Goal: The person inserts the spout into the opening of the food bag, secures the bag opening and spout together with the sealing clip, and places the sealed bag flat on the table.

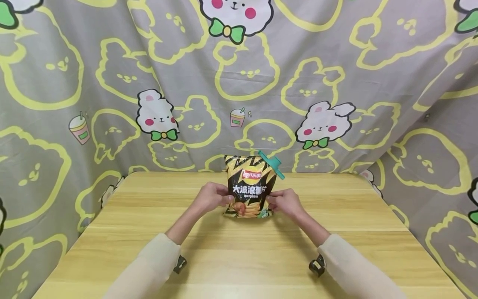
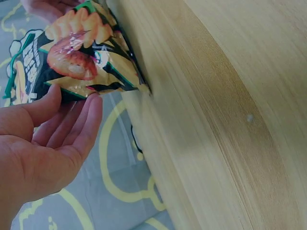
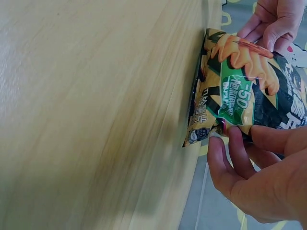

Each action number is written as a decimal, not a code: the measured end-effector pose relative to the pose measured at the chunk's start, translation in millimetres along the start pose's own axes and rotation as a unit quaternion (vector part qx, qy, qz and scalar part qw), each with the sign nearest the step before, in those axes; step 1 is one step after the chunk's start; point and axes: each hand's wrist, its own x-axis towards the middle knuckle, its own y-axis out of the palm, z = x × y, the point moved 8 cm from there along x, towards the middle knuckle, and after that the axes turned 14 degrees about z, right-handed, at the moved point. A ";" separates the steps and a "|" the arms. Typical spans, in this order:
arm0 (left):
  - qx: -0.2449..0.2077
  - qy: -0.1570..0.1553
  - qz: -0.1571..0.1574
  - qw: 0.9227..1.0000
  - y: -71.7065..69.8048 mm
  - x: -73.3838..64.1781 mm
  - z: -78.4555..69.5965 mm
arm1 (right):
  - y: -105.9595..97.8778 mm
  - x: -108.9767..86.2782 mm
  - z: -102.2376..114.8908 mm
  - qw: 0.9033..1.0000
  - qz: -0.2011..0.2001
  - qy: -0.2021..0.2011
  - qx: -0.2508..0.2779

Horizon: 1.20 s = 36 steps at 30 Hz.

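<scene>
A black and yellow bag of potato chips stands upright near the table's far edge, its printed front facing me. Across its upper right corner sits a teal bag clip, set at a slant. My left hand holds the bag's left side, thumb in front; the left wrist view shows those fingers at the bag's lower edge. On the opposite side my right hand grips the bag low down. In the right wrist view its thumb lies against the front, and a green patch shows on the packet.
The light wooden table spreads out below both forearms. Behind it hangs a grey curtain printed with cartoon rabbits, close to the table's back edge. A dark wrist camera sits under the right sleeve, another under the left.
</scene>
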 end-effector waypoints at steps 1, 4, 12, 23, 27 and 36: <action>-0.003 -0.001 0.001 1.000 0.5 0.5 0.2 | -0.6 -0.2 0.1 1.000 0.000 0.001 0.001; -0.011 -0.002 0.000 1.000 1.8 1.9 0.3 | -3.3 -1.5 1.0 1.000 -0.003 0.003 -0.008; -0.038 0.005 -0.002 0.999 5.8 2.6 -2.7 | -8.1 -8.4 2.9 0.999 -0.007 0.019 -0.034; -0.054 -0.001 0.015 0.998 20.3 6.8 -2.0 | -2.8 -18.4 6.0 0.995 0.049 0.041 -0.071; -0.052 -0.001 0.025 0.998 26.6 7.5 -1.6 | -2.3 -21.8 3.6 0.994 0.066 0.041 -0.083; -0.058 -0.014 0.039 0.997 37.3 9.5 3.5 | -1.8 -28.9 -4.6 0.991 0.085 0.050 -0.086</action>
